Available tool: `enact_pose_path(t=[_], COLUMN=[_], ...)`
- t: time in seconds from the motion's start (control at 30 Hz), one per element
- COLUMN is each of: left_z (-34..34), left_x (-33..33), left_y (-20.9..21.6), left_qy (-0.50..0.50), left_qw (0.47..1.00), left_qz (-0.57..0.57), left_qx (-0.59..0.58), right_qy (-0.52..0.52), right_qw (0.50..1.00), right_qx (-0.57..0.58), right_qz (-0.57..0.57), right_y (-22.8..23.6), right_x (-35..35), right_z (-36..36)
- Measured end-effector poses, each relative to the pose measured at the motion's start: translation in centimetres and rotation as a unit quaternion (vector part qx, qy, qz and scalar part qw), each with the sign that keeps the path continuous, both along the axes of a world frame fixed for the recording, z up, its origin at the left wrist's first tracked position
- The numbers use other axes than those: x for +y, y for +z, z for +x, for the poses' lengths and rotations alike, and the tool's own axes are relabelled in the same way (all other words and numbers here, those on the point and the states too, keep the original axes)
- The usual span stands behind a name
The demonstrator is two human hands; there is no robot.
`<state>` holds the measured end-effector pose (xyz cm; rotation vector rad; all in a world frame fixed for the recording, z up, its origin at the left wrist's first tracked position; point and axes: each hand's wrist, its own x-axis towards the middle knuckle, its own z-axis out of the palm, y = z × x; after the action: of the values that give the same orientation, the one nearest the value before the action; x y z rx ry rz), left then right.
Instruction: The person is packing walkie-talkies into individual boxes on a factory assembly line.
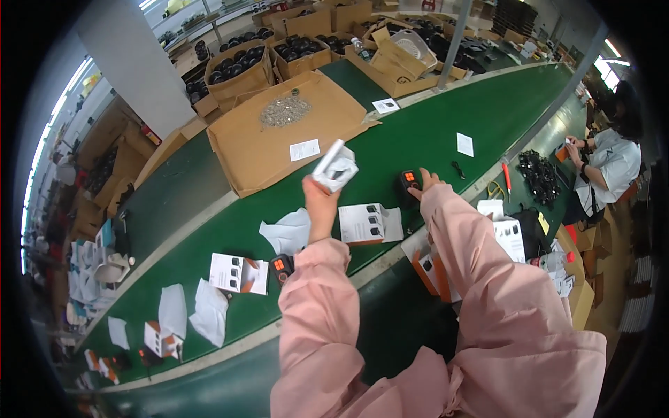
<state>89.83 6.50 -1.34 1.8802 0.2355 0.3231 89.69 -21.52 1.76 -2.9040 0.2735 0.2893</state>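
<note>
At the lower left of the frame, a small open white-and-orange cardboard carton is lying on the long green tabletop, beside a crumpled white wrapping sheet. A second crumpled white wrapping sheet is resting just right of it. Left of centre, a white carton with pictures of black devices is lying open, and a black boxy device with orange squares is sitting beside it, near the left sleeve. Above, a wide brown cardboard tray is holding a heap of small clear pieces and a white printed leaflet. At the centre, the left hand is closing around the lower end of an open white box, raising it over the tabletop. Just below and to the right, another open white carton is lying flat. Right of centre, a second black device with orange squares is meeting the fingers of the right hand; whether these are gripping or only touching it, I cannot tell. Farther right, a thin black cord is lying below a white paper card.
</note>
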Motion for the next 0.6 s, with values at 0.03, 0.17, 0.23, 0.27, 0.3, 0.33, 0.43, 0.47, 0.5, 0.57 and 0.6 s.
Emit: enact_pose_path(t=[0.03,0.17,0.23,0.27,0.3,0.33,0.43,0.47,0.5,0.57,0.6], left_z=[0.8,2.0,1.9,1.7,1.0,0.4,-2.6,-2.8,-3.1,-4.2,-4.8], left_x=[-0.7,3.3,1.2,0.3,1.4,2.2,8.5,8.6,8.0,7.5,6.4], left_y=[-0.9,-4.6,-2.0,-0.8,-1.6,-2.1,-5.8,-4.9,-3.0,1.6,5.0], left_qy=[-0.011,-0.071,-0.083,-0.076,-0.040,-0.030,-0.050,-0.049,-0.018,0.034,0.051], left_qw=[0.998,0.992,0.973,0.941,0.921,0.921,0.850,0.851,0.898,0.942,0.952], left_qz=[0.059,0.063,0.162,0.269,0.324,0.325,0.389,0.388,0.348,0.313,0.281], left_qx=[-0.025,0.089,0.144,0.190,0.211,0.211,0.351,0.351,0.270,0.113,0.111], right_qy=[-0.011,-0.040,-0.104,-0.116,-0.117,-0.118,-0.089,-0.088,-0.063,-0.015,0.006], right_qw=[1.000,0.998,0.993,0.992,0.991,0.990,0.990,0.990,0.995,0.977,0.965], right_qx=[-0.004,0.011,0.015,0.017,0.051,0.081,0.106,0.106,0.000,-0.138,-0.174], right_qz=[0.003,0.041,0.051,0.046,0.034,0.020,0.038,0.039,0.082,0.164,0.196], right_y=[-1.3,-5.0,-6.2,-5.5,-4.4,-3.5,-1.7,-1.0,-0.2,2.7,4.6], right_x=[-0.6,1.7,-1.1,-2.1,-0.9,0.0,5.3,5.0,4.2,3.2,2.3], right_z=[0.4,3.3,3.8,3.7,3.7,4.0,3.3,3.2,2.8,1.3,0.7])
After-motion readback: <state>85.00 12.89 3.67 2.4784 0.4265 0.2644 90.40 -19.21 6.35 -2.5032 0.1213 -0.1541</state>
